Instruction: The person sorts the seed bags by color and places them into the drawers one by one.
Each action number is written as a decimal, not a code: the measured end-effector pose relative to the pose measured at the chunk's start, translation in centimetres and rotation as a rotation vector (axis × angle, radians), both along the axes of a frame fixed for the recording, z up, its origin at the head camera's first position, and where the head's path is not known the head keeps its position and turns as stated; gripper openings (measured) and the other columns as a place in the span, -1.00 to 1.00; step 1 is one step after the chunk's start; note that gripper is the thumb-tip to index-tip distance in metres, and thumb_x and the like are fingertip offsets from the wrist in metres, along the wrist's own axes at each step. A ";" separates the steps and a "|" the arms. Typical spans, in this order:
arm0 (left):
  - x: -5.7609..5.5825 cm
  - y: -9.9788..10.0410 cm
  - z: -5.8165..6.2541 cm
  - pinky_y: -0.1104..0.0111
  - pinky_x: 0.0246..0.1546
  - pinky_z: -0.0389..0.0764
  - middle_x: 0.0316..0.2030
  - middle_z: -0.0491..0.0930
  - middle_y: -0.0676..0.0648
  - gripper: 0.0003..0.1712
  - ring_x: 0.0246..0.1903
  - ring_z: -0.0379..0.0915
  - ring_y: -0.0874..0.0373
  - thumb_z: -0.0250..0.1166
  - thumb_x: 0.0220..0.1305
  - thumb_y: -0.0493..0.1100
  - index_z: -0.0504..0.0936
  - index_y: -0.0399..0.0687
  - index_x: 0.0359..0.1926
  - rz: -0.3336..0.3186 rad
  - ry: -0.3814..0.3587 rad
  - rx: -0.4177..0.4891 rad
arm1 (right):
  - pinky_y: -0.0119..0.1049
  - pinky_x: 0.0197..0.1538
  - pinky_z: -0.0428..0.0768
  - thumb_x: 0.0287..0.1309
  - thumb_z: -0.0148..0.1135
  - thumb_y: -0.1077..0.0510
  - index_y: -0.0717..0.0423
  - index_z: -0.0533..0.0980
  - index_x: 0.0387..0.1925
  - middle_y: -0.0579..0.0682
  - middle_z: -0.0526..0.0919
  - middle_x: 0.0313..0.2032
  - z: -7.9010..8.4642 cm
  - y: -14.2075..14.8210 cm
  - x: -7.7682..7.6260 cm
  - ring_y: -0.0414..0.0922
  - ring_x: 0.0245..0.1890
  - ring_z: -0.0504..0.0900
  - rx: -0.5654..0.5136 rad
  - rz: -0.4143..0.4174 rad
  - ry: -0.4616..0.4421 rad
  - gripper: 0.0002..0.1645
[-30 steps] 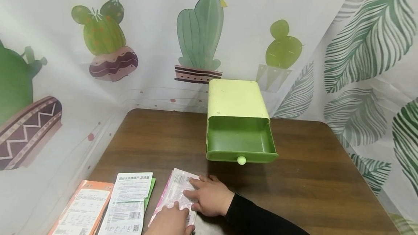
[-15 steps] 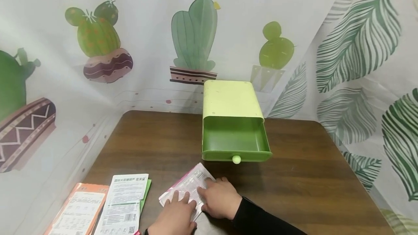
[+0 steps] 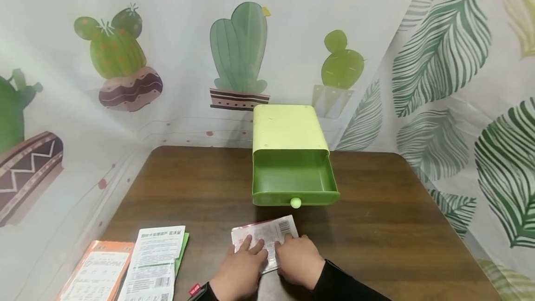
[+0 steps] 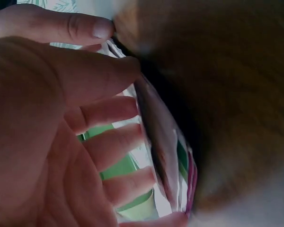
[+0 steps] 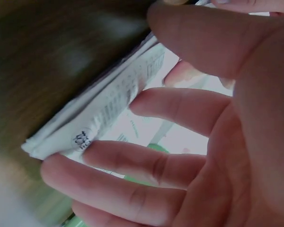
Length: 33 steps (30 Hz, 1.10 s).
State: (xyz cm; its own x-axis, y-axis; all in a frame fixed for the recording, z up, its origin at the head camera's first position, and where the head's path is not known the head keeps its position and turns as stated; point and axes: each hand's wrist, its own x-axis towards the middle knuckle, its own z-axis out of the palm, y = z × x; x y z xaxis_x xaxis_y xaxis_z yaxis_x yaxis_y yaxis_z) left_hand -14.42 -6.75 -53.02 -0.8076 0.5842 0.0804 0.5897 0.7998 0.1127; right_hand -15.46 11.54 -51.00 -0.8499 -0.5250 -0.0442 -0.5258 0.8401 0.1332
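At the far left, an orange packet (image 3: 97, 271) is being borne by the brown table (image 3: 384, 226), its pale printed label being turned upward. Just beside it on the right, a white packet with a green edge (image 3: 152, 264) is also being supported by the table, its printed face being exposed. Farther right, near the table's front, a pink-edged packet (image 3: 263, 233) is being touched by both hands, lying aslant between them. Its left part is being covered by the left hand (image 3: 242, 268), whose fingers are being spread across it, released rather than clenched. Slightly parted layers are being shown along its edge in the left wrist view. Beyond the packet, a yellow-green box (image 3: 288, 127) is being seen with its green drawer (image 3: 276, 199) pulled out, a round knob (image 3: 295, 203) being turned frontward. The packet's right side is being met by the right hand (image 3: 300, 261), its fingers being extended and unclenched; a black sleeve (image 3: 340, 284) is being worn on that arm.
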 end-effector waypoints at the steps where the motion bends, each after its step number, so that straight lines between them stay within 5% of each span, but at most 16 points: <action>1: 0.0 0.2 0.0 -0.26 -0.11 0.52 0.18 0.56 -0.05 -0.61 0.23 0.38 -0.22 0.40 -0.04 -0.23 0.60 0.02 -0.10 -0.010 -0.001 -0.003 | -0.06 -0.40 0.51 -0.09 0.47 -0.10 0.09 0.69 -0.12 0.06 0.60 -0.42 0.0 0.2 0.1 -0.02 -0.46 0.58 0.000 -0.001 0.013 -0.49; 9: 0.1 0.7 0.0 -0.26 -0.08 0.52 0.20 0.54 -0.04 -0.70 0.25 0.36 -0.22 0.35 0.08 -0.25 0.57 0.04 -0.13 -0.076 -0.012 -0.002 | -0.10 -0.38 0.47 -0.20 0.53 -0.07 0.06 0.66 -0.26 0.06 0.57 -0.48 0.0 1.0 1.0 -0.03 -0.48 0.57 0.046 -0.014 0.051 -0.56; 16: 0.5 0.5 -1.1 -0.22 -0.14 0.57 0.14 0.60 -0.01 -0.70 0.17 0.45 -0.21 0.33 0.12 -0.23 0.62 0.04 -0.08 -0.108 0.063 -0.026 | -0.14 -0.32 0.51 0.03 0.36 0.08 0.04 0.63 -0.51 -0.03 0.53 -0.61 -0.9 0.4 1.7 -0.11 -0.56 0.55 0.105 0.054 0.121 -0.87; 25: 1.1 0.7 -1.0 -0.24 -0.19 0.57 0.06 0.64 0.01 -0.72 0.07 0.52 -0.22 0.33 0.10 -0.23 0.61 0.01 -0.12 -0.103 0.066 -0.031 | -0.16 -0.16 0.61 -0.05 0.41 0.04 -0.09 0.56 -0.70 -0.18 0.53 -0.67 -1.5 -0.3 2.7 -0.19 -0.64 0.54 0.173 0.191 0.196 -0.76; 33: 1.6 0.8 -0.7 -0.16 -0.21 0.58 -0.12 0.67 0.08 -0.77 -0.08 0.58 -0.13 0.29 0.15 -0.18 0.60 0.10 -0.13 -0.112 0.102 -0.036 | -0.22 -0.23 0.59 -0.13 0.44 0.00 -0.19 0.50 -0.75 -0.22 0.47 -0.76 -1.9 -0.1 2.9 -0.26 -0.72 0.45 0.158 0.271 0.289 -0.71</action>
